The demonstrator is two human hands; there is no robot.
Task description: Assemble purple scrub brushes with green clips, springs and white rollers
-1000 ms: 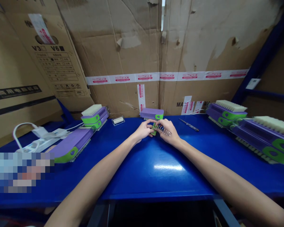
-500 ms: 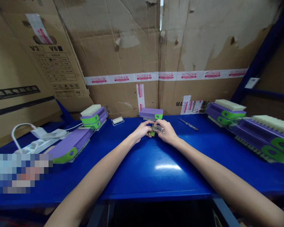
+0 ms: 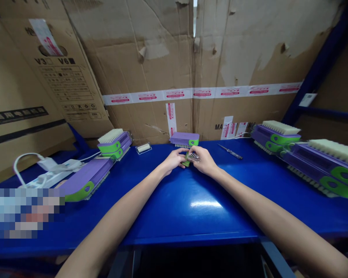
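Observation:
Over the middle of the blue table, my left hand has its fingers closed on a small green piece. My right hand meets it from the other side, fingers curled round a shiny metal wire coil against that piece. Whether the coil is joined to the green piece is hidden by my fingers. Just behind both hands lies a purple and green brush, bristles down.
Stacked purple and green brushes stand at the left and right. A screwdriver lies right of my hands, and a small clear tray left. A white power strip with cables sits at far left. Cardboard walls the back.
The view has shifted very slightly. Both hands keep their grip in the same place, with no clear movement of the green piece or coil.

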